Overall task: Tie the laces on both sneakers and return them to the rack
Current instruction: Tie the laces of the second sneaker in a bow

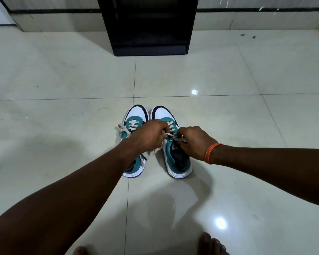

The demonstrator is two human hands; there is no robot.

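Lighting is dim to moderate and comes from overhead. The glossy floor [228, 80] shows 2 bright glare spots: 1 far right of centre, 1 near right. Soft, broad shadows lie on the tiles at the left and in the near centre. Wide-angle distortion bends the tile joints and far wall line toward the edges. The far right corner is blurred; the centre is sharp.

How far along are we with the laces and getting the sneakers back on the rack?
Early. Nothing looks finished: both sneakers stand side by side on the floor tiles. In hand: the left hand and right hand are each pinching the laces of the right sneaker, mid-tie. The left sneaker has a lace trailing loose over its side. Left: finish this knot, tie the other, put both in the black rack.
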